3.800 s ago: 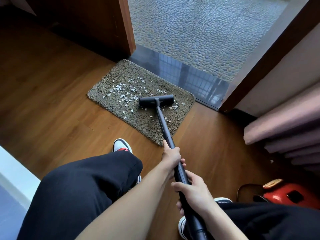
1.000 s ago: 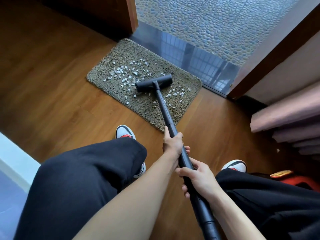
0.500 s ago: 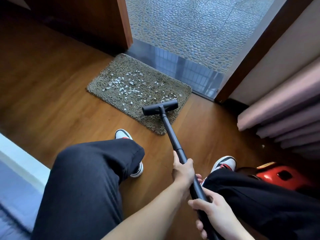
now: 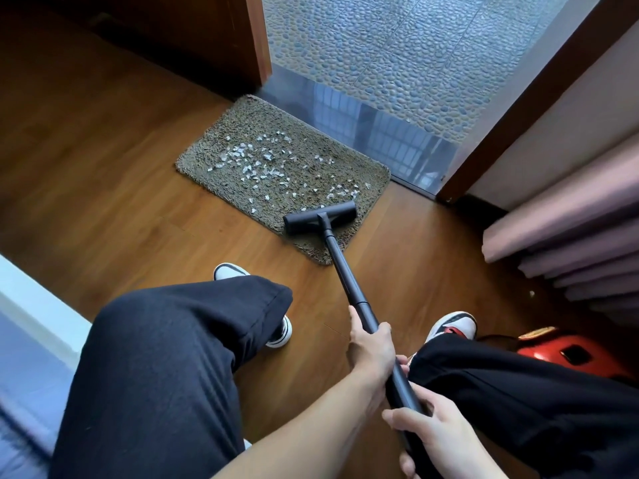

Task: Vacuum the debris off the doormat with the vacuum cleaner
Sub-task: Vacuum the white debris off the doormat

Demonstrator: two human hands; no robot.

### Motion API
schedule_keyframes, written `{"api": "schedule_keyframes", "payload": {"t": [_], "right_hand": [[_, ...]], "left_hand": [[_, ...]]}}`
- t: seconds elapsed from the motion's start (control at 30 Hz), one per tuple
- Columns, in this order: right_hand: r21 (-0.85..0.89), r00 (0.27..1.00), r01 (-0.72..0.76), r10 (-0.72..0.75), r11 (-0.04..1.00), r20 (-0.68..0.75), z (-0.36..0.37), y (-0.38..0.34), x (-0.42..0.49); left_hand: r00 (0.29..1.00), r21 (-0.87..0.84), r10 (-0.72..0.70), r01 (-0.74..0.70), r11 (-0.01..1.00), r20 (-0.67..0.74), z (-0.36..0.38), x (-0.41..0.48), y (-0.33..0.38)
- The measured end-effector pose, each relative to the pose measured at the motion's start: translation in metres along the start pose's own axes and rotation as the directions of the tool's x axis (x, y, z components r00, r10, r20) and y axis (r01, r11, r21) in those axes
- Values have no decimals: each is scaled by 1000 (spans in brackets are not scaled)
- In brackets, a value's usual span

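A shaggy brown doormat (image 4: 304,140) lies on the wooden floor by the doorway, strewn with small white debris (image 4: 257,164) across its middle. The black vacuum head (image 4: 320,217) sits on the mat's near right part, just below a patch of debris. Its black wand (image 4: 345,274) slopes back toward me. My left hand (image 4: 371,347) grips the wand higher up. My right hand (image 4: 435,437) grips it lower, close to my body. The red vacuum cleaner body (image 4: 567,354) rests on the floor at the right, partly hidden by my leg.
My knees in black trousers fill the foreground, with one shoe (image 4: 276,326) left and one (image 4: 453,324) right of the wand. A wooden door (image 4: 193,32) stands behind the mat, beside a pebble floor (image 4: 397,53). Pink curtain folds (image 4: 570,229) hang at right.
The vacuum head has been drawn back from the mat's middle to its near right part, and both hands have moved back toward my body along with the wand.
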State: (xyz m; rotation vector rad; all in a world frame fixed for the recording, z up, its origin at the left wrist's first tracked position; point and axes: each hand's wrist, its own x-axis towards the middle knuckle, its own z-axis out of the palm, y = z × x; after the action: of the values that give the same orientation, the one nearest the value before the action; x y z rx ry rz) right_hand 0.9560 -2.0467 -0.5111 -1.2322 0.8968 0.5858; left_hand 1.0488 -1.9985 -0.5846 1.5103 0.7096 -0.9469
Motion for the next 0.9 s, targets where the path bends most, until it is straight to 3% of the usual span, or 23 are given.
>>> {"api": "schedule_keyframes", "payload": {"t": [0.57,0.9], "right_hand": [[58,999,36,-34,998,-32,18,-54,61],[9,997,38,-37,999,-71,9,-36,38]], "left_hand": [[998,-34,63,-62,997,16,-4,58,71],[998,-39,29,-27,999,51,1,37,52]]}}
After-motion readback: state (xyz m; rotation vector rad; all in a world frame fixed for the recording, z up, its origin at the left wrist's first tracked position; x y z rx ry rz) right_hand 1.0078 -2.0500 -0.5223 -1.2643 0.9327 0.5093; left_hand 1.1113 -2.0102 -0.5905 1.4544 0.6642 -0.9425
